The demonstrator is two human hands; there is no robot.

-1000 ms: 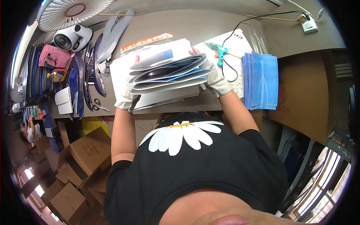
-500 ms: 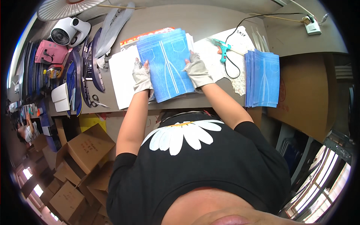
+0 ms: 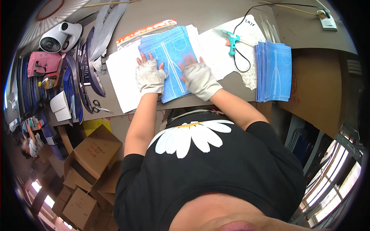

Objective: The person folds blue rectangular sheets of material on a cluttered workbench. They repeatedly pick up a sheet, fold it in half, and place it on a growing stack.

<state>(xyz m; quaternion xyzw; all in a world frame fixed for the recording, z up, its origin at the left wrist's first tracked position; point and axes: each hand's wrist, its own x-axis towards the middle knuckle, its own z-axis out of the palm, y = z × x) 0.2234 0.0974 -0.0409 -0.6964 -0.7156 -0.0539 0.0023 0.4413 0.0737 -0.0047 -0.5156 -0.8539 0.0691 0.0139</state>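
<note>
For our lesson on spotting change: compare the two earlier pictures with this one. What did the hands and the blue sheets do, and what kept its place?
The fanned bundle of blue sheets was squared and laid flat on the table. The left hand and right hand, which gripped its edges, now press on top with open palms. The stack of blue sheets and glue gun stayed put.

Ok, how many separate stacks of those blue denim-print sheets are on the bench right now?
2. One stack lies flat under the left hand and right hand; the other stack sits at the bench's right end. Sheet counts within each cannot be told.
</note>
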